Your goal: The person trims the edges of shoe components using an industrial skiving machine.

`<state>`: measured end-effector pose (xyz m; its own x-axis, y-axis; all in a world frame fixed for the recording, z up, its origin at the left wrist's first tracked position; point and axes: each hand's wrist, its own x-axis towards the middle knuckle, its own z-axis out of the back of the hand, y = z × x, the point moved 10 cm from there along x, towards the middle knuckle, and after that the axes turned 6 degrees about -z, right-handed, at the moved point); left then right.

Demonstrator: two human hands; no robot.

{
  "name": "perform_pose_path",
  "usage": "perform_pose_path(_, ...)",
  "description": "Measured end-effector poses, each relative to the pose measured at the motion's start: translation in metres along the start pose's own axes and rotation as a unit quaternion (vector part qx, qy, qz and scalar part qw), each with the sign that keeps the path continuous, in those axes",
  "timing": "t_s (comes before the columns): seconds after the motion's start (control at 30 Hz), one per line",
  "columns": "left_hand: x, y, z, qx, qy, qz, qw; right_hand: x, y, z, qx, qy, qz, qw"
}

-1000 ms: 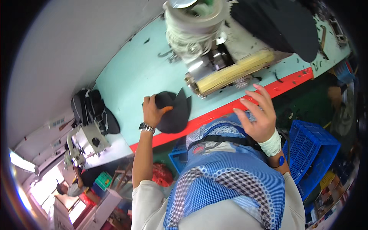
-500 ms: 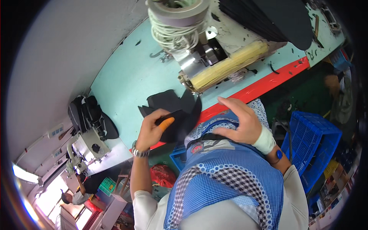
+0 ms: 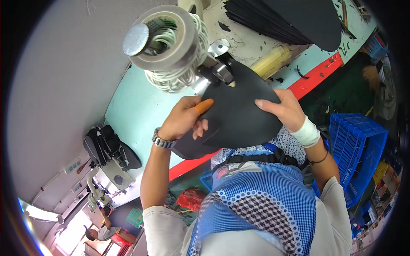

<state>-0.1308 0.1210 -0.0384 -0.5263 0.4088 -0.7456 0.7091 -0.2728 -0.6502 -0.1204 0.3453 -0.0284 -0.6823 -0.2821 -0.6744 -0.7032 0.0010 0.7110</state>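
A smooth black sheet piece [image 3: 241, 117] with a rounded outline lies under the metal roller [image 3: 223, 71] of a machine and over its yellow-wrapped arm [image 3: 271, 61]. My left hand [image 3: 181, 119], with an orange finger cover on its thumb, grips the sheet's left edge. On the right edge, my right hand [image 3: 287, 109] pinches the sheet, thumb on top and fingers hidden beneath. More black material [image 3: 188, 147] hangs below my left hand; whether it joins the sheet I cannot tell. A ring-shaped holder wound with white cord [image 3: 173, 81] stands over the machine.
A fanned stack of black pieces [image 3: 294, 21] lies at the far right of the pale green table [image 3: 128, 102], whose front edge is red. Black scraps [image 3: 302, 73] are scattered there. Blue crates [image 3: 356, 149] stand on the right. Another person [image 3: 104, 230] sits at the lower left.
My right hand, empty before, has come up and taken the sheet's right edge. The black sheet has been spread and moved up under the roller. The whole view has shifted.
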Motion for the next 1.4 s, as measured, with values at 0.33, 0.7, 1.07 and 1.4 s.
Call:
perform_pose_path(0.33, -0.020, 0.018, 0.073, 0.247, -0.143, -0.135, 0.949, -0.155, 0.097, 0.042, -0.186, -0.482, 0.294, 0.804)
perform_pose_path(0.7, -0.067, 0.081, 0.095, 0.575, -0.280, -0.116, 0.760, -0.033, 0.091, -0.060, -0.451, -0.143, 0.379, 0.795)
perform_pose_path(1.07, -0.087, -0.063, -0.053, -0.270, 0.012, -0.249, 0.930, -0.083, 0.040, -0.096, -0.121, 0.097, 0.259, 0.953)
perform_pose_path(1.4, -0.012, -0.037, 0.008, 0.268, -0.085, -0.038, 0.959, 0.019, 0.006, 0.007, 0.094, -0.087, 0.062, 0.990)
